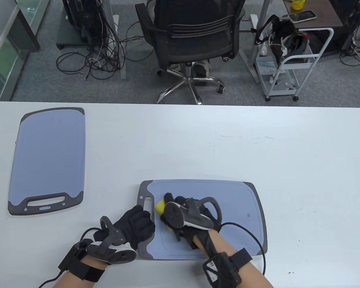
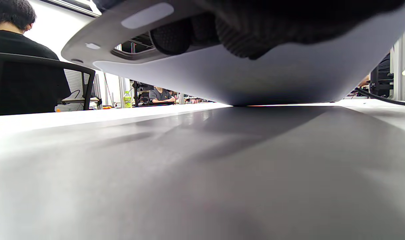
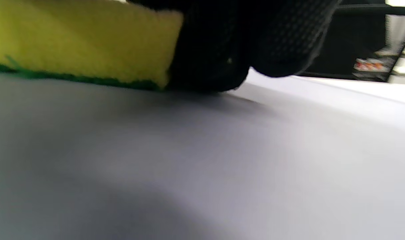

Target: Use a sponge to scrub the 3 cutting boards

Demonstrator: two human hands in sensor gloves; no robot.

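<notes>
White tabletop (image 1: 198, 144) in an office space, viewed from above. Near front edge: blue-grey plastic cutting board with dark grey rim and handle slot (image 1: 234, 207), lying lengthwise, handle end to the left. On its left half: yellow sponge with green scouring layer (image 1: 160, 207), green side down against the board surface in the right wrist view (image 3: 79, 40). Right hand (image 1: 189, 216) in black sensor glove curled over the sponge, fingers gripping it from above. Left hand (image 1: 135, 225) in matching glove at the board's handle end, fingers curled round the edge; in the left wrist view, fingertips (image 2: 242, 43) under the board, that end raised off the table, far portion touching down. Well apart at far left: second identical cutting board (image 1: 49, 159), flat, handle toward the front edge. Third board not in view. Beyond the table: black mesh office chair (image 1: 192, 39), white wheeled trolley (image 1: 291, 66), tangled floor cables (image 1: 90, 60).
</notes>
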